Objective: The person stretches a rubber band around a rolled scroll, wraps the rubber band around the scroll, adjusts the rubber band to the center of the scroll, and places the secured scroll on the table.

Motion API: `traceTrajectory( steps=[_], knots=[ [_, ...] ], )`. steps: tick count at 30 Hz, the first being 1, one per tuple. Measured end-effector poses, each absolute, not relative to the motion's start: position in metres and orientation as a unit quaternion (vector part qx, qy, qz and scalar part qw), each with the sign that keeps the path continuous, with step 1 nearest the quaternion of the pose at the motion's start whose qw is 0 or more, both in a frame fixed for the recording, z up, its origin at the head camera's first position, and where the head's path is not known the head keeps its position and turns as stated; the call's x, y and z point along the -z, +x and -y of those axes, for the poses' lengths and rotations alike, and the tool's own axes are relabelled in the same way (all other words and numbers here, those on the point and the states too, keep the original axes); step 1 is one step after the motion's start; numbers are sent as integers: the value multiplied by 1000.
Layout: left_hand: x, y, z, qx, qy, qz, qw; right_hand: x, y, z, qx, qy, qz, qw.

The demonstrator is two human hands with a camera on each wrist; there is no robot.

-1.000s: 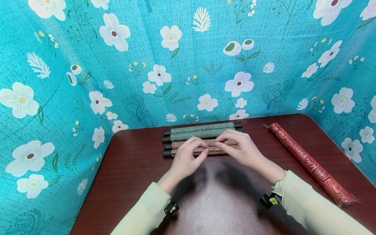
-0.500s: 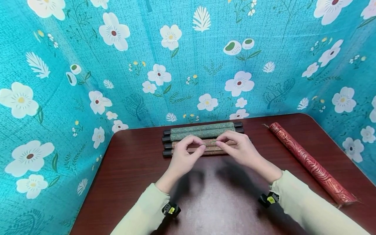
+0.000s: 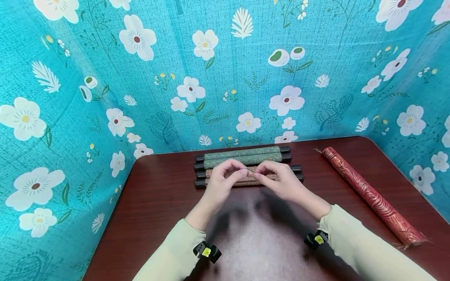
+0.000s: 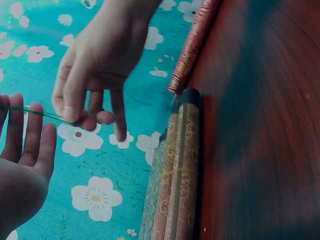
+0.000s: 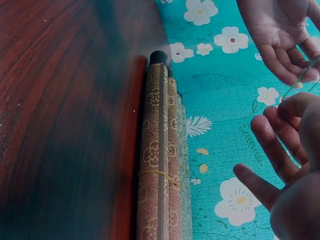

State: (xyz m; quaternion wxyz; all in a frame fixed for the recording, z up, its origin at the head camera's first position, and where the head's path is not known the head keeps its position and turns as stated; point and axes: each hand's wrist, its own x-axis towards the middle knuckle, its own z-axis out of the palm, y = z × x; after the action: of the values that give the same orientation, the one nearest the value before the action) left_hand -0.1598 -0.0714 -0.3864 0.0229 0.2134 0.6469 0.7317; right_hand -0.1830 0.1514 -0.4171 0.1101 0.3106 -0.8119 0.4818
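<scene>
A thin green rubber band [image 4: 52, 116] stretches between my two hands, its two strands showing in the left wrist view. My left hand [image 3: 223, 177] pinches one end with thumb and forefinger. The other end sits between the thumb and forefinger of my right hand [image 3: 279, 178], whose remaining fingers spread loosely in the right wrist view. Below the hands lie two brown patterned scrolls [image 4: 186, 145] with black ends, side by side. A yellow rubber band [image 5: 161, 173] runs across them. Behind, two green scrolls [image 3: 242, 159] lie parallel to the brown ones.
A red and gold patterned roll [image 3: 372, 197] lies slanted along the right side of the dark red table [image 3: 158, 218]. Blue floral cloth [image 3: 225, 117] hangs behind the table and at both sides.
Both hands have come up off the brown scrolls, with the green rubber band between them. The right hand has shifted left, and the right black ends of the brown scrolls now show.
</scene>
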Motion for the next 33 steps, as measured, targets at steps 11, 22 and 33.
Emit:
traceTrajectory(
  steps=[11, 22, 33],
  knots=[
    [383, -161, 68, -805, 264, -522, 97, 415, -180, -148, -524, 289, 799, 64],
    [378, -161, 71, -786, 255, -555, 98, 412, -173, -145, -618, 266, 739, -34],
    [378, -166, 81, -738, 255, -621, 65, 416, -174, -156, -578, 264, 772, -24]
  ],
)
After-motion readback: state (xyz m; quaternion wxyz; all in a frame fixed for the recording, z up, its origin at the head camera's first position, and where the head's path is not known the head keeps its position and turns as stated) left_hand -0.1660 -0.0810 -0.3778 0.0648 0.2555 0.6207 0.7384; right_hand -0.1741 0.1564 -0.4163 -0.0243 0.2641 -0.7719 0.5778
